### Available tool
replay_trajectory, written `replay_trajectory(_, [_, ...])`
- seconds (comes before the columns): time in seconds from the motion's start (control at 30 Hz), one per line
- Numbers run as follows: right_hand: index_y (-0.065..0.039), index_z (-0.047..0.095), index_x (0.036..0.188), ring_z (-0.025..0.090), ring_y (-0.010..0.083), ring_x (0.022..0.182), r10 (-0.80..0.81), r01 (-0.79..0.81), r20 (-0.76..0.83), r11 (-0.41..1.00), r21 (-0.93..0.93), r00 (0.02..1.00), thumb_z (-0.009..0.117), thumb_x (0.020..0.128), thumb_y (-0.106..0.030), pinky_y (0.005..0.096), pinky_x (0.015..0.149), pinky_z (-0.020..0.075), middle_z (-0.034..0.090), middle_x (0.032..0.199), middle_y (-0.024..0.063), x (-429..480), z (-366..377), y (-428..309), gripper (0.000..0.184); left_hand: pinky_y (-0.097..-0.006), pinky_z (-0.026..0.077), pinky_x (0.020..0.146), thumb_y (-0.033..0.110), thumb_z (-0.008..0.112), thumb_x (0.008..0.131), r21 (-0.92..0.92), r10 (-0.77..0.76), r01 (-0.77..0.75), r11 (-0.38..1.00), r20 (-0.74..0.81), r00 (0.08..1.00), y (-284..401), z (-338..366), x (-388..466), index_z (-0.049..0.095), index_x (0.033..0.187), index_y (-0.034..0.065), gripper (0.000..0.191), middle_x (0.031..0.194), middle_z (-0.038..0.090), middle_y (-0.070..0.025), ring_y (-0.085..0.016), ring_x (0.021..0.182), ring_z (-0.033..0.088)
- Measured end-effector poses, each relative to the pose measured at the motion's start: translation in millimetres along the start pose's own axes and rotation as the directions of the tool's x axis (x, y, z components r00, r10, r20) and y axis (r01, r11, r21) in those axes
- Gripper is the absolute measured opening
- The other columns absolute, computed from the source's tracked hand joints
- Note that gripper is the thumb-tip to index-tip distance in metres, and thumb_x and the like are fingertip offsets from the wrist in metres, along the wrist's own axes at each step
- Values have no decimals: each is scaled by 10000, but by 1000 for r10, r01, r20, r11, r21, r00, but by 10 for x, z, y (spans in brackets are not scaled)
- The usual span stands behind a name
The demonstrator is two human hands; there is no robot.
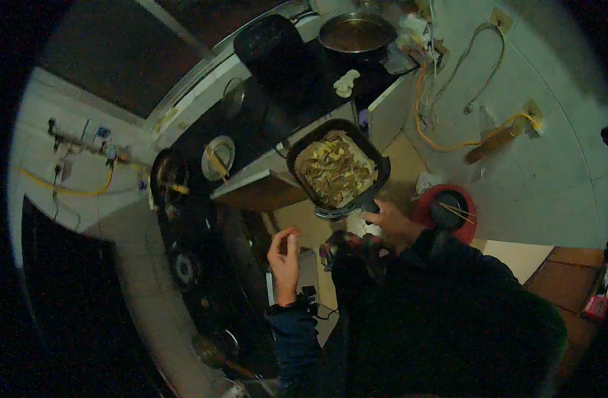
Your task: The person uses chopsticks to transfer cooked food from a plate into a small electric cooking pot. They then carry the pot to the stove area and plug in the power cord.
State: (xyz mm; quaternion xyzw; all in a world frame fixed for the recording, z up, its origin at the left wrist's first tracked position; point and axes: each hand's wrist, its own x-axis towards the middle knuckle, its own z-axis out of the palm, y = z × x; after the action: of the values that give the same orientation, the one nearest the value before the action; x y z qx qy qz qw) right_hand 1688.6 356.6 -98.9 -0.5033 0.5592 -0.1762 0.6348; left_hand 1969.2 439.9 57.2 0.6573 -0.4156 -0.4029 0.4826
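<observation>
My right hand (388, 219) grips the handle of a black air-fryer basket (340, 215), held out over the floor in front of the counter. Inside it, a pale liner, likely paper, bears a heap of cooked food (336, 166) in brown and yellow pieces. Off to the lower left of the basket, my left hand (284, 253) is raised with its fingers bent and the thumb a little apart from them. It holds nothing and does not touch the basket.
A black appliance (279, 54), a wide metal pan (357, 34), a crumpled white cloth or tissue (346, 83) and a plate (226, 166) with chopsticks stand on the dark counter. Cabinet doors (257, 191) jut out below. A red basin (470, 229) holds a dark bowl; a gas stove (184, 268) is at left.
</observation>
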Motion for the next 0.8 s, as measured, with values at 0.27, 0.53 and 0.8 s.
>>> replay_trajectory(0.27, [-20, 596, 1224, 556, 161, 900, -212, 201, -100, 973, -112, 972, 693, 901, -347, 358, 807, 478, 640, 997, 50, 676, -115, -690, 470, -316, 471, 932, 157, 565, 1006, 36, 199, -202, 979, 69, 978, 276, -145, 1706, 650, 1141, 4, 220, 1121, 671, -96, -182, 1045, 617])
replay_trajectory(0.53, [-31, 510, 1369, 578, 271, 1088, 29, -33, 16, 770, 637, 999, 653, 922, -441, 431, 942, 473, 588, 1251, 130, 1154, -123, -1458, 623, -314, 447, 984, 205, 564, 1012, 153, 307, -333, 931, 169, 937, 992, -136, 3362, 619, 1247, 18, 305, 1216, 643, -103, -184, 1118, 594])
replay_trajectory(0.8, [-9, 608, 1238, 633, 312, 952, -195, 272, -303, 933, 237, 933, 688, 890, -375, 441, 857, 497, 686, 1053, 173, 1941, -317, -1637, 512, -353, 403, 1050, 265, 573, 1004, 259, 382, -427, 866, 209, 900, 1425, 225, 4687, 535, 1358, 5, 441, 1353, 570, -153, -249, 1227, 545])
